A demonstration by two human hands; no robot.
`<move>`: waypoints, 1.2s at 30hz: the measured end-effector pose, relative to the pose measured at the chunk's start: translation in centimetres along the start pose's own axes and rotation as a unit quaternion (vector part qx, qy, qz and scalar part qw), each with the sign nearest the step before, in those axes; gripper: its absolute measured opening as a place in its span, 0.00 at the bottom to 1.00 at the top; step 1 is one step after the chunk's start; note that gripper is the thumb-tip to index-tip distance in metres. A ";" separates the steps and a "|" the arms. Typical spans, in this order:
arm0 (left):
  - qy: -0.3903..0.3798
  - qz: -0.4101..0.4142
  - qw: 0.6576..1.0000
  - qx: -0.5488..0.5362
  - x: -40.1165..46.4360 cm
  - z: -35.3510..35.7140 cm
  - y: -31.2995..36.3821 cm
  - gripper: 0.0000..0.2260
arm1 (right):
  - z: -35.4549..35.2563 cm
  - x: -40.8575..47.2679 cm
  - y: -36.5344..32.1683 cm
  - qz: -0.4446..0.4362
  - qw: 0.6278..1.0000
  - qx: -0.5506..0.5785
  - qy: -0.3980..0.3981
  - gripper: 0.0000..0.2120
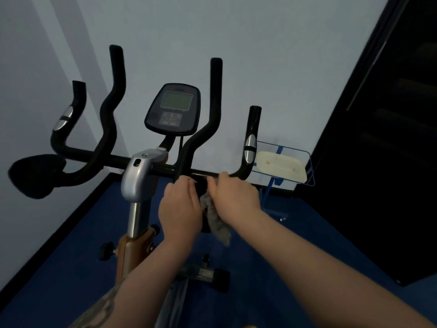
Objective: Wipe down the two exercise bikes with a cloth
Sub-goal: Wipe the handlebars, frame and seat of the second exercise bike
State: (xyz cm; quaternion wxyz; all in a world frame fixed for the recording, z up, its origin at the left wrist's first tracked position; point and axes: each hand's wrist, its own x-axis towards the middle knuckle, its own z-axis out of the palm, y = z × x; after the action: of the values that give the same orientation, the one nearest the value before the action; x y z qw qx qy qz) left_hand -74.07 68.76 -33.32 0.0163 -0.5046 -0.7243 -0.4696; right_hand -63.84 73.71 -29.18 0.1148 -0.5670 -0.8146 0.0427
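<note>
1. The exercise bike (139,176) stands on blue floor (71,245), console (173,108) above its handlebar (113,159).
2. The left hand (181,210), grip loosely curled, rests against a dark pad.
3. The grey cloth (216,221) hangs between both hands.
4. The right hand (233,194), grip closed, holds the cloth under the bar.

Both forearms are bare to the lower edge of the view, with no sleeves showing. The left forearm (111,301) carries a dark tattoo near the elbow, its pattern too blurred to read. The left hand (181,209) and right hand (233,194) are bare and ungloved.
</note>
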 end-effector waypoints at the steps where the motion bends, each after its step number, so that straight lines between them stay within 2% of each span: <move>1: 0.007 0.002 1.000 0.002 0.0 0.0 0.0 0.12 | 0.2 -0.3 0.1 -0.006 1.000 -0.019 0.010 0.20; 5: 0.035 0.007 0.999 -0.001 -0.2 0.3 0.2 0.12 | -0.6 1.5 -1.0 -0.114 0.988 -0.093 -0.038 0.10; 10: 0.062 -0.001 0.998 -0.012 -0.5 0.7 0.3 0.17 | -0.9 1.3 -0.4 -0.211 0.974 -0.064 -0.045 0.17; 15: 0.092 -0.018 0.996 0.010 -0.5 0.8 0.4 0.17 | -0.8 1.4 1.2 -0.232 0.967 -0.090 -0.052 0.23; 21: 0.136 -0.063 0.989 0.018 -1.0 1.0 0.6 0.16 | -0.9 3.8 -1.7 -0.302 0.949 -0.065 -0.054 0.11; 24: 0.146 -0.075 0.986 0.036 -1.2 1.0 1.0 0.15 | -0.9 2.8 -0.3 -0.319 0.945 -0.039 -0.059 0.12; 28: 0.149 -0.080 0.984 0.052 -1.2 1.0 0.9 0.14 | -1.0 2.7 2.0 -0.279 0.955 -0.051 -0.092 0.11; 30: 0.156 -0.081 0.983 0.053 -1.2 1.1 1.0 0.14 | -1.0 3.7 0.5 -0.290 0.950 -0.080 -0.086 0.13; 33: 0.161 -0.088 0.981 0.060 -1.2 1.3 1.0 0.15 | -1.0 4.3 -1.2 -0.290 0.953 -0.057 -0.072 0.17; 36: 0.166 -0.084 0.980 0.068 -1.3 1.4 1.0 0.15 | -0.9 3.4 0.3 -0.322 0.944 -0.048 -0.060 0.13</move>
State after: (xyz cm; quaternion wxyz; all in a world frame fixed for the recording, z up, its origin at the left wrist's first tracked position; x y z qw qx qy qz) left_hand -72.04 68.82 -34.09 0.1311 -0.3552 -0.7813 -0.4962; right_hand -64.42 76.90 -27.89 0.0464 -0.2756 -0.9601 -0.0015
